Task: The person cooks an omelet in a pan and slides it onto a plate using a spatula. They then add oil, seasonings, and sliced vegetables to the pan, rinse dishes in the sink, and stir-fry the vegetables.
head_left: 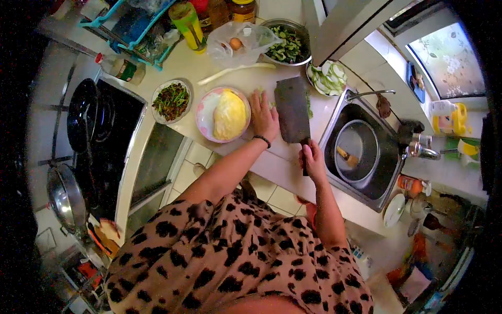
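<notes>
My right hand (pixel 314 161) grips the handle of a cleaver (pixel 293 111), whose broad dark blade lies flat over the counter. Green bits (pixel 309 107) show along the blade's right edge. To the left of the blade, my left hand (pixel 265 121) rests palm down with its fingers stretched out, holding nothing. Close beside it is a pink-rimmed bowl (pixel 203 125) with a yellow and white lump (pixel 230 116) that looks like dough. Behind both hands lies a long pale stalk (pixel 235 72), like a scallion stem.
A metal bowl of chopped greens (pixel 286 44), a plate of sliced pale-green vegetable (pixel 329 78) and a plastic bag with an egg (pixel 236 44) stand at the back. Right is a sink (pixel 329 152) holding a basin; left are a cooked dish (pixel 171 101) and a stove with a wok (pixel 83 112).
</notes>
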Available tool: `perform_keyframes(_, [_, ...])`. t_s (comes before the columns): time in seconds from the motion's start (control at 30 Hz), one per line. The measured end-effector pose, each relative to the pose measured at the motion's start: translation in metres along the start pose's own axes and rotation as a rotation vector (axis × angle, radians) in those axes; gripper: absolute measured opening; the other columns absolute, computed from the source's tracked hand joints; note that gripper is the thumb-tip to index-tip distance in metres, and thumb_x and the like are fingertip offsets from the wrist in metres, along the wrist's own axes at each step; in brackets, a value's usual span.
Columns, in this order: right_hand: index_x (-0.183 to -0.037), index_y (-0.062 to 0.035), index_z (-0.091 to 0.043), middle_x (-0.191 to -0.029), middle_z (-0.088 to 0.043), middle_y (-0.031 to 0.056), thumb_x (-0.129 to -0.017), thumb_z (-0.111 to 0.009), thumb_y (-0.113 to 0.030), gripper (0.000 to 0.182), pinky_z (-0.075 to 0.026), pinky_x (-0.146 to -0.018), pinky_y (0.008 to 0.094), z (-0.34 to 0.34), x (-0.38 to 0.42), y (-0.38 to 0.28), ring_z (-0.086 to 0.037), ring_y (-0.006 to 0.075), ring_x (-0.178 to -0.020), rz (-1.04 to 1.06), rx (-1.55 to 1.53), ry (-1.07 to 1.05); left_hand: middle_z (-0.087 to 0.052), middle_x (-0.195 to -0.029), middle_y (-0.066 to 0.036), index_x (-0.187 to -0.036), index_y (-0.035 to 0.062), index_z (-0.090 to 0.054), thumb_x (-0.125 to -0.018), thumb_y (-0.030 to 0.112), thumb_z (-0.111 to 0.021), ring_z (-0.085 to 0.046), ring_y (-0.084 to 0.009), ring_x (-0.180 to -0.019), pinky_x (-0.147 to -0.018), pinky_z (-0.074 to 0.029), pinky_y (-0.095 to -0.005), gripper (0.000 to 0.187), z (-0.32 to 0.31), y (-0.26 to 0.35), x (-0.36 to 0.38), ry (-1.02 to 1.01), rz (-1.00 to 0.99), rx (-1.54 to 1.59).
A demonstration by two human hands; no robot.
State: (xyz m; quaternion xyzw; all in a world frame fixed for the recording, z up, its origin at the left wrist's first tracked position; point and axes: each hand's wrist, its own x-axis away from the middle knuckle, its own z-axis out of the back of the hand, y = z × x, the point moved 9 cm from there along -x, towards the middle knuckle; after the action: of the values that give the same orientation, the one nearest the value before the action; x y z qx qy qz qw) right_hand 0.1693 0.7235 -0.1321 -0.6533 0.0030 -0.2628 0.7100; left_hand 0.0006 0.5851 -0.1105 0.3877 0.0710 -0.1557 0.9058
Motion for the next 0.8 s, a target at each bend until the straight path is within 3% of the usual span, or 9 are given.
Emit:
perform_keyframes(0.07, [-0.112,-0.0052,-0.047,-0.068,-0.049,-0.0003,-0.092,-0.048,-0.017,0.023,-0.039,-0.046,0.0227,0.005,0.005,0.004,-0.046,0.0077,-0.054,-0.059,-0.117,0.005,-0.021,-0.142,-0.021,-0.137,0.0033,-0.025,-0.082,0.014,-0.052,-0.019,-0.0386,-0.132,-0.105,-0.016,-0.0523,0.062,-0.001,0.005,0.003,-0.032,0.012,0.004])
perform_keyframes(0.13, [-0.112,-0.0054,-0.047,-0.068,-0.048,-0.0004,-0.092,-0.048,-0.017,0.023,-0.039,-0.045,0.0228,0.009,0.019,-0.005,-0.045,0.0078,-0.052,-0.091,-0.123,0.028,-0.018,-0.144,-0.018,-0.138,0.0039,-0.023,-0.083,0.016,-0.051,-0.016,-0.0388,-0.133,-0.105,-0.015,-0.0548,0.063,0.004,0.042,0.011,-0.12,-0.172,0.022])
perform_keyframes(0.2, [-0.112,-0.0056,-0.047,-0.067,-0.048,-0.0004,-0.092,-0.047,-0.017,0.023,-0.038,-0.043,0.023,0.011,0.033,-0.017,-0.045,0.0079,-0.051,-0.121,-0.129,0.053,-0.014,-0.147,-0.013,-0.14,0.0054,-0.02,-0.087,0.031,-0.049,-0.013,-0.0362,-0.135,-0.105,-0.012,-0.0572,0.066,0.001,0.064,0.016,-0.203,-0.233,0.093])
perform_keyframes(0.3, [-0.102,-0.0049,-0.046,-0.066,-0.048,0.0012,-0.094,-0.042,-0.015,0.014,-0.037,-0.041,0.0203,0.015,0.048,-0.027,-0.044,0.0078,-0.048,-0.116,-0.155,0.055,-0.009,-0.149,-0.007,-0.143,0.0105,-0.015,-0.083,0.059,-0.04,-0.006,-0.029,-0.138,-0.106,-0.006,-0.058,0.081,-0.023,0.101,0.025,-0.424,-0.543,-0.027])
perform_keyframes(0.47, [-0.111,-0.0026,-0.045,-0.068,-0.048,0.0012,-0.093,-0.042,-0.014,0.021,-0.037,-0.042,0.0205,0.032,0.075,-0.034,-0.042,0.0073,-0.048,-0.11,-0.096,0.165,-0.007,-0.15,-0.009,-0.144,0.0109,-0.01,-0.081,0.064,-0.038,-0.001,-0.029,-0.138,-0.106,-0.003,-0.057,0.086,-0.069,0.085,0.017,-0.491,-0.55,-0.052])
perform_keyframes(0.53, [-0.11,-0.0023,-0.045,-0.068,-0.047,0.0012,-0.093,-0.042,-0.014,0.021,-0.037,-0.042,0.0205,0.038,0.086,-0.043,-0.042,0.0073,-0.049,-0.123,-0.114,0.196,-0.002,-0.15,-0.01,-0.144,0.0103,-0.006,-0.081,0.069,-0.027,0.0,-0.0331,-0.137,-0.106,0.0,-0.057,0.089,-0.07,0.052,0.002,-0.309,-0.313,0.01])
perform_keyframes(0.67, [-0.108,-0.0024,-0.045,-0.067,-0.046,0.0008,-0.092,-0.043,-0.012,0.019,-0.037,-0.042,0.0211,0.047,0.104,-0.063,-0.044,0.0075,-0.051,-0.081,-0.108,0.236,-0.009,-0.149,-0.013,-0.141,0.0002,-0.009,-0.083,0.062,-0.037,-0.001,-0.0344,-0.137,-0.106,-0.002,-0.0563,0.09,-0.048,0.078,0.001,-0.341,-0.399,-0.218])
perform_keyframes(0.73, [-0.12,-0.0052,-0.042,-0.069,-0.048,-0.0003,-0.091,-0.048,-0.014,0.03,-0.037,-0.044,0.0213,0.054,0.105,-0.049,-0.045,0.0074,-0.055,-0.137,-0.138,0.28,-0.019,-0.146,-0.014,-0.14,-0.0006,-0.014,-0.087,0.051,-0.04,-0.008,-0.0341,-0.136,-0.107,-0.004,-0.0559,0.078,-0.037,0.078,-0.003,-0.295,-0.387,-0.127])
perform_keyframes(0.8, [-0.114,-0.0042,-0.043,-0.068,-0.048,0.0002,-0.091,-0.048,-0.014,0.025,-0.037,-0.043,0.0212,0.056,0.102,-0.044,-0.045,0.008,-0.053,-0.142,-0.098,0.267,-0.032,-0.14,-0.014,-0.138,0.0045,-0.026,-0.089,0.032,-0.044,-0.015,-0.0316,-0.135,-0.107,-0.008,-0.055,0.059,-0.041,0.068,-0.008,-0.244,-0.387,-0.019])
